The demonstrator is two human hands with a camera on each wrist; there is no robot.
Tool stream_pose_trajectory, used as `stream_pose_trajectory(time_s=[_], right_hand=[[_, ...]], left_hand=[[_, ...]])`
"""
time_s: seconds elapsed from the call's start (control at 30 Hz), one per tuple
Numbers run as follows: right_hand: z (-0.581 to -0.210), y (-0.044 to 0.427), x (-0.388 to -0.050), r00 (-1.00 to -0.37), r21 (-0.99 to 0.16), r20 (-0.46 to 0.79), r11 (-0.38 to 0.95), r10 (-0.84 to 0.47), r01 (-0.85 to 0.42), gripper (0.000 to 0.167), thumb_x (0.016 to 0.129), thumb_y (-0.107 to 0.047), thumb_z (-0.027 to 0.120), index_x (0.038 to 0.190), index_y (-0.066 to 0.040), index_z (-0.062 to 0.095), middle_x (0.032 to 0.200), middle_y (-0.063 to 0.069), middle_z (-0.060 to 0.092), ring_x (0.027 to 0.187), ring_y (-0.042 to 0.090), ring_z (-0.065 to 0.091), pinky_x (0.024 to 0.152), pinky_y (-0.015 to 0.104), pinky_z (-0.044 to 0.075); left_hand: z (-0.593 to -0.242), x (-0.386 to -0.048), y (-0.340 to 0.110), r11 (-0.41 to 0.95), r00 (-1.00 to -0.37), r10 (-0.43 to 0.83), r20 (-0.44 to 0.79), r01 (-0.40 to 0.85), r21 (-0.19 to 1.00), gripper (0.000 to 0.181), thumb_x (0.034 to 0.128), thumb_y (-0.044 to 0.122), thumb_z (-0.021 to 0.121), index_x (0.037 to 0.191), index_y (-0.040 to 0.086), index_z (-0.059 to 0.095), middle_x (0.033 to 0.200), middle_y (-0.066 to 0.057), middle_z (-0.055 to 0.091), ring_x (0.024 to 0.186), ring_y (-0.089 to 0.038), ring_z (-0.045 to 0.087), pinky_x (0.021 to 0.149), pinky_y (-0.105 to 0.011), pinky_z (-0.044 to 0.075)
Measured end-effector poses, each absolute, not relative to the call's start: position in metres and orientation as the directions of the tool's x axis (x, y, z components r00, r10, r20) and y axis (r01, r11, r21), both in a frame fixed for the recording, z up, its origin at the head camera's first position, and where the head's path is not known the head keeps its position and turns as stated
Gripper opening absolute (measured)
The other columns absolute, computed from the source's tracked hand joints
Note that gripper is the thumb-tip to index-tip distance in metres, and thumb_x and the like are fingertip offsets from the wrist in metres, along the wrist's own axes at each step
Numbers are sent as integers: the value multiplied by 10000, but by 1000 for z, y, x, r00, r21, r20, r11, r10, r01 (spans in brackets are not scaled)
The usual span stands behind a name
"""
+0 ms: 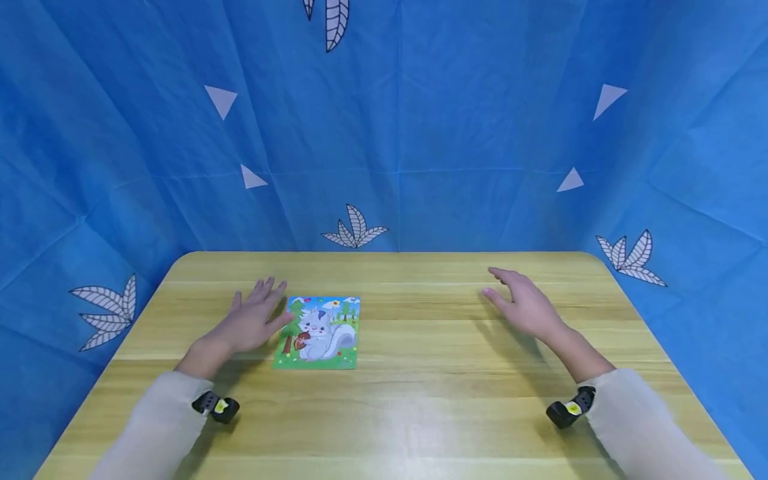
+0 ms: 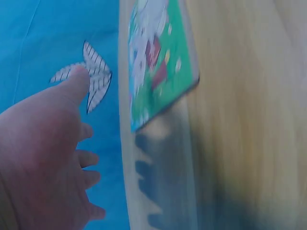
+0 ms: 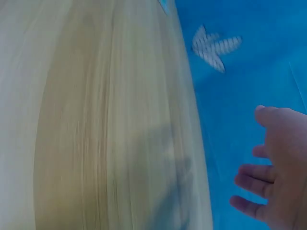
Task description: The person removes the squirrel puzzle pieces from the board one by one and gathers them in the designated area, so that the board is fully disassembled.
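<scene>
A square picture board (image 1: 327, 340) lies flat on the wooden table (image 1: 432, 400), left of the middle. It shows a grey-white squirrel with a brown nut on green grass. My left hand (image 1: 252, 321) hovers at the board's left side, fingers spread, the thumb reaching over its edge in the head view. In the left wrist view the board (image 2: 160, 62) appears beyond the hand (image 2: 48, 153), with a gap between them. Over the right part of the table my right hand (image 1: 525, 307) is held in the air with fingers extended, holding nothing; its shadow falls on the wood.
Blue cloth (image 1: 468, 133) with white leaf and triangle prints hangs behind the table and along both sides. The table's far edge has rounded corners. Each wrist carries a small black camera on a strap, over a light sleeve (image 1: 648, 427).
</scene>
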State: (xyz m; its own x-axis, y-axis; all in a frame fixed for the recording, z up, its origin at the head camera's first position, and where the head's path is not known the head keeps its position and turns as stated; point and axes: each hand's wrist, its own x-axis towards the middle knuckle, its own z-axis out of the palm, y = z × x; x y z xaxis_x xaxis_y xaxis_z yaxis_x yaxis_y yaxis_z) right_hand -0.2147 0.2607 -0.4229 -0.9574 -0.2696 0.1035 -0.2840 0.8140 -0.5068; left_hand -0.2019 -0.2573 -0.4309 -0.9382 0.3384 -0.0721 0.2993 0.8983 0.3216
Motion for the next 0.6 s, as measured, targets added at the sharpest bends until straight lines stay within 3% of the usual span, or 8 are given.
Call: stream_pose_trajectory(time_s=[0.43, 0.6], right_hand=[[-437, 149, -232, -914, -719, 126, 599, -387, -353, 510, 1017, -250, 649, 1426, 36, 544, 1305, 223, 637, 1144, 341, 627, 940, 499, 517], [-445, 118, -237, -914, -785, 86, 537, -397, -308, 443, 1005, -201, 665, 1373, 37, 595, 1206, 175, 680, 1043, 286, 657, 868, 410, 549]], left_hand=[[-447, -203, -208, 895, -929, 358, -92, 313, 319, 755, 1061, 481, 478, 1601, 4, 254, 1648, -293, 158, 1517, -496, 96, 1136, -753, 39], [-459, -201, -197, 908, -927, 343, -149, 287, 307, 830, 1043, 578, 420, 1614, 13, 210, 1662, -290, 86, 1526, -492, 22, 1143, -738, -18]])
